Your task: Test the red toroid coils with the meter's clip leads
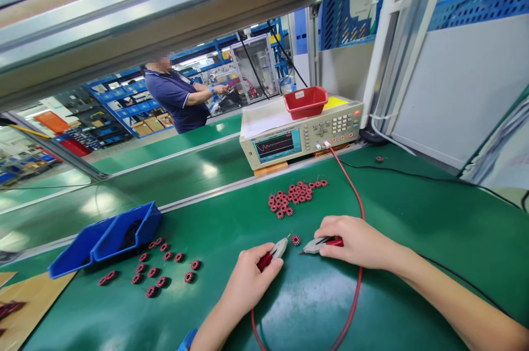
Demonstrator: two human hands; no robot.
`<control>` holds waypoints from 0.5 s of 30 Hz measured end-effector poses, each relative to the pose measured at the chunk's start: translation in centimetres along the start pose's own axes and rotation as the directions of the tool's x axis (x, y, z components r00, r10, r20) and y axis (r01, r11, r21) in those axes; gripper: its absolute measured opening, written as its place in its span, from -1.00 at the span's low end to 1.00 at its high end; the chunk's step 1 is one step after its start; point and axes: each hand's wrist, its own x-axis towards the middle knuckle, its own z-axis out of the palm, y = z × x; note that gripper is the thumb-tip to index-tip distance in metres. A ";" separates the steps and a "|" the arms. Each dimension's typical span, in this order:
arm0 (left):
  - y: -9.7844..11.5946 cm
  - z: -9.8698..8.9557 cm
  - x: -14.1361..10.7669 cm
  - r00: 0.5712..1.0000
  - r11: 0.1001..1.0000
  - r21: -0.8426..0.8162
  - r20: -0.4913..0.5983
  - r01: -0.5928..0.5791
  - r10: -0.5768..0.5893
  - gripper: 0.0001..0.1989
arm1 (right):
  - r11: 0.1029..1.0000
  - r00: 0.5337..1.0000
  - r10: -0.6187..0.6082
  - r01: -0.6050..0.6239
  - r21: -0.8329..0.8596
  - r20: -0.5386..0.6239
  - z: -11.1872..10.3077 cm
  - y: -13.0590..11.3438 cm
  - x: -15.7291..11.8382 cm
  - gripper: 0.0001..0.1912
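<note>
My left hand [252,276] is closed around a red-handled test clip [278,252], its grey jaws pointing up and to the right. A single red-wound ring coil [296,240] lies on the green table between the two clips, close to the left clip's tip. From the right, my right hand [345,241] grips a second test clip [316,245], whose tip points left, a short gap from the coil. A red cable [359,202] runs from the tester [301,133], whose screen shows a waveform, down past my right hand.
A cluster of ring coils [291,196] lies before the tester; several more coils [162,282] lie at left by the blue bins [107,238]. A red tray [306,103] sits on the tester. Black cable [433,177] crosses at right. A person [177,92] stands beyond.
</note>
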 end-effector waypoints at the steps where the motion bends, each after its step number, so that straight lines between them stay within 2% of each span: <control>1: 0.0 0.0 0.0 1.000 1.000 0.002 0.001 0.002 -0.002 -0.75 | 1.000 1.000 0.022 -0.022 -0.017 -0.017 0.3 0.0 0.0 -0.80; 5: 0.0 0.0 0.0 1.000 1.000 -0.003 0.005 0.004 -0.004 -0.75 | 0.995 0.997 0.057 -0.061 -0.084 -0.057 1.0 -0.2 0.3 -0.79; 15: 0.2 0.0 -0.1 0.999 1.000 -0.005 -0.028 -0.025 0.025 -0.77 | 0.992 0.993 0.015 -0.029 -0.122 -0.117 1.1 -0.1 0.4 -0.80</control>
